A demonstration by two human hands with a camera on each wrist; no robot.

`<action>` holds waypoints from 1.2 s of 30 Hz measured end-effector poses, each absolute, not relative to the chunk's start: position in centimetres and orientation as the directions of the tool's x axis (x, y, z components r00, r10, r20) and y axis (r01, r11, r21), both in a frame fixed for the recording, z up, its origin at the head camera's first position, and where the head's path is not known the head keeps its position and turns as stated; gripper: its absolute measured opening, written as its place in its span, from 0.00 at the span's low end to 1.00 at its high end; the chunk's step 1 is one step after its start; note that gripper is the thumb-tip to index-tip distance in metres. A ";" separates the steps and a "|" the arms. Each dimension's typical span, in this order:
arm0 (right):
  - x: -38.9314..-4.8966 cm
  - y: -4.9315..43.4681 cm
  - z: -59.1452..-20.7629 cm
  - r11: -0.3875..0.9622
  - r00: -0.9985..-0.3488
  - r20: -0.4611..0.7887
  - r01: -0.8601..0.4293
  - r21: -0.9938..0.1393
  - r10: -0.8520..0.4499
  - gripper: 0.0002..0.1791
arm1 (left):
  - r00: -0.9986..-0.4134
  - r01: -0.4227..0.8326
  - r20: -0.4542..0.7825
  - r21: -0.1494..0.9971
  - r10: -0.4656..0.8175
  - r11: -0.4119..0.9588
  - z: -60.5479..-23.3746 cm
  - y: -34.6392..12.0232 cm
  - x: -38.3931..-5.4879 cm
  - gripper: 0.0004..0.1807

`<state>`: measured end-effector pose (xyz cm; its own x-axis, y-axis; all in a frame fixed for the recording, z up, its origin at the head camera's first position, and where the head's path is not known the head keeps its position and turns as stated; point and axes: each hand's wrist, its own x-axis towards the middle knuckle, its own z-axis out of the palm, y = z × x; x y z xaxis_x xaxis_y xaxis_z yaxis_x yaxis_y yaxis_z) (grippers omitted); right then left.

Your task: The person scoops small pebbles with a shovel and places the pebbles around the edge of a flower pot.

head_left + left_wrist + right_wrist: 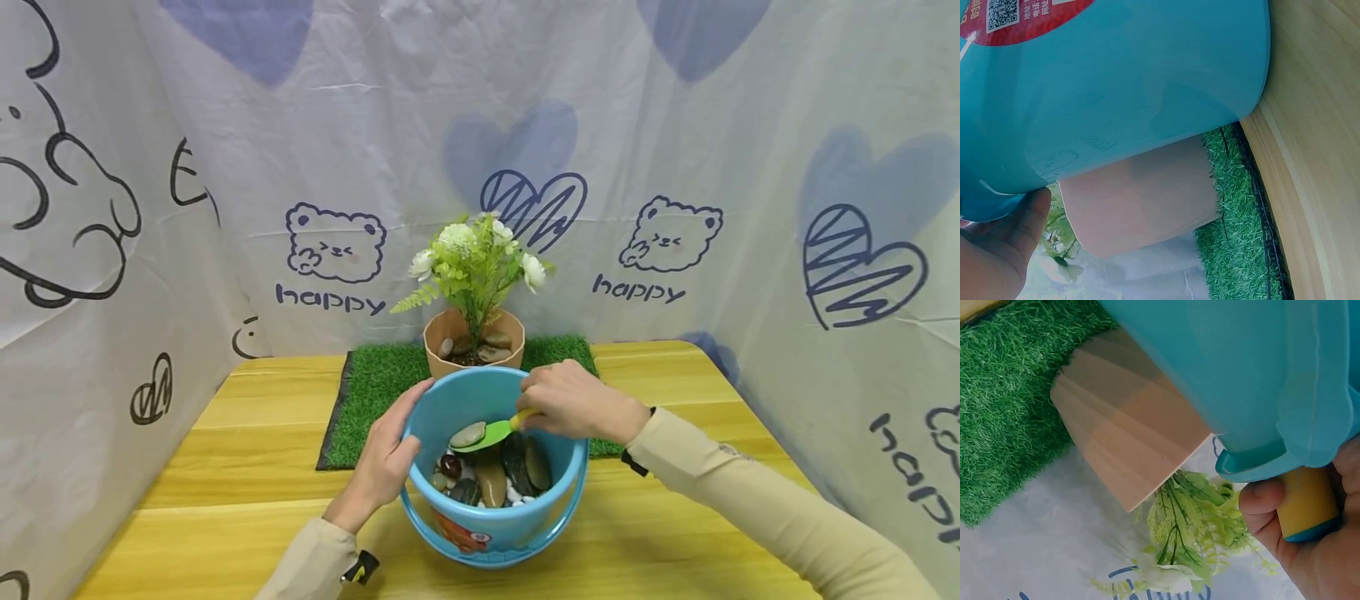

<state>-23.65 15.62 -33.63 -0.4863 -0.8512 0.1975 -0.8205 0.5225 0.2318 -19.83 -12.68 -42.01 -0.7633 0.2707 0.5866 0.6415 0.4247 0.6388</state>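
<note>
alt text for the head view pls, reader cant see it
A person's right hand holds a green scoop with a pale stone on it inside a blue bucket of stones; the left hand holds the bucket's rim. Behind stands a potted plant with white flowers, on green turf on a wooden table.

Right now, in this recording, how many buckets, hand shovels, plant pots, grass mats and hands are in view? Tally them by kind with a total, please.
Blue bucket: 1
Hand shovel: 1
Plant pot: 1
Grass mat: 1
Hands: 2 (left hand, right hand)
Total: 6
</note>
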 end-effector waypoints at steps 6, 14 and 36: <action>-23.9 16.1 -34.0 0.525 -0.469 0.265 -0.825 0.210 -0.843 0.05 | -0.763 0.641 0.589 0.637 0.267 0.428 -42.1 -12.6 -19.9 0.41; -24.1 16.5 -34.5 0.531 -0.449 0.366 -0.832 0.162 -0.815 0.07 | -0.762 0.642 0.592 0.635 0.264 0.430 -42.0 -12.6 -19.8 0.41; -23.8 17.3 -35.1 0.628 -0.585 0.419 -0.777 -0.044 -0.695 0.12 | -0.755 0.652 0.597 0.632 0.272 0.419 -42.0 -12.6 -19.9 0.40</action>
<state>-23.82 17.25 -35.10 -0.5846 -0.6947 0.4192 -0.7772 0.6277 -0.0437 -19.89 -12.56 -42.01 -0.7545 0.2718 0.5973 0.6516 0.4189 0.6324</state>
